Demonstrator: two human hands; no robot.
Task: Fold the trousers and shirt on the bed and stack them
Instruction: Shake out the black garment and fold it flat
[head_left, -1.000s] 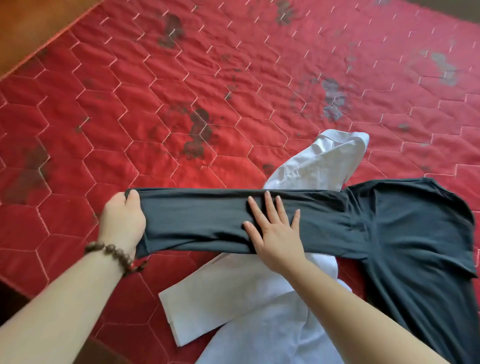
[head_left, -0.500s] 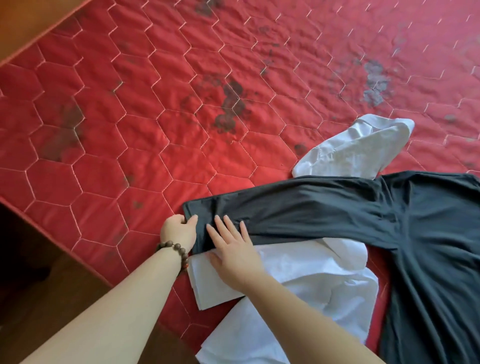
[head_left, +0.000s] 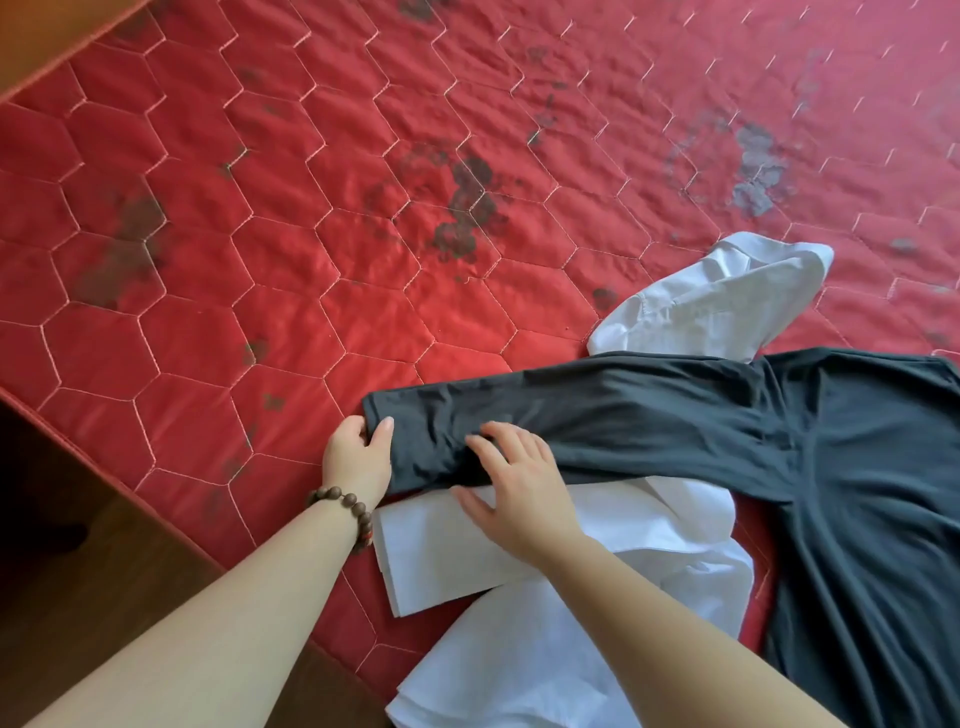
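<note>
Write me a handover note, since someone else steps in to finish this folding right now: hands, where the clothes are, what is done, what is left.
Left hand: gripping the end of the dark garment's long section, thumb on top.
Right hand: pressing on that section beside the left hand, fingers bunching the cloth, not clearly closed on it.
Dark garment: spread on the red quilted bed, long section stretched left, lying across the white garment.
White garment: crumpled, partly underneath, showing above and below the dark one.
Done: nothing is folded into a finished bundle yet.
Left: fold the dark garment, free and fold the white one, stack both.
</note>
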